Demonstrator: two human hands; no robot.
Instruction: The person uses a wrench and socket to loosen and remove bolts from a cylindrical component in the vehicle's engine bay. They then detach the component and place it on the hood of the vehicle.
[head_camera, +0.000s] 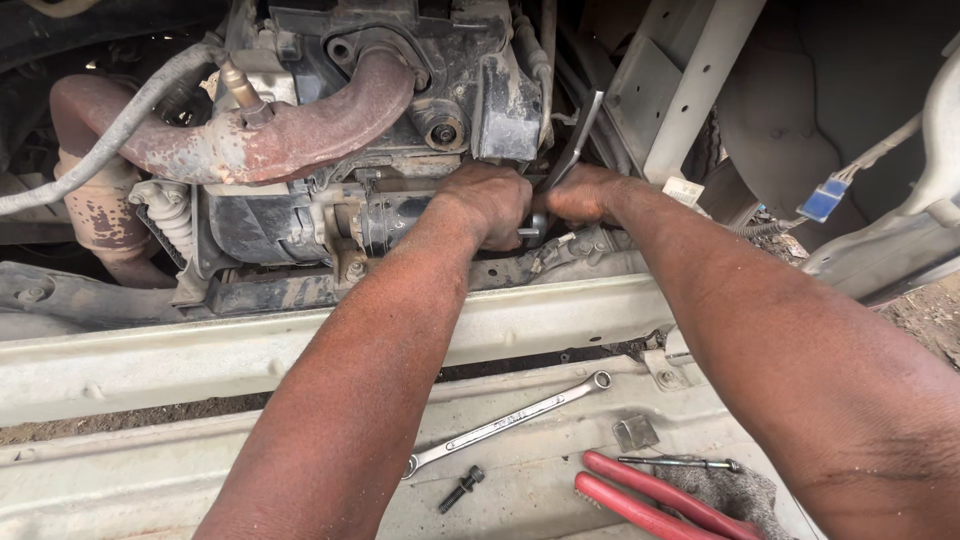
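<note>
Soft even daylight, deep shadow at top left, sharp focus throughout

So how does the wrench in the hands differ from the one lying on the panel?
The wrench in the hands stands nearly upright against the engine, gripped low by both the left hand and right hand; the loose wrench lies flat and slanted on the pale panel, untouched. The held one looks dark and dull with its lower end hidden, while the loose one is bright, its full length visible with ring ends. Both are slim metal wrenches.

Wrench head hidden behind hands; pliers jaws cut off
</note>
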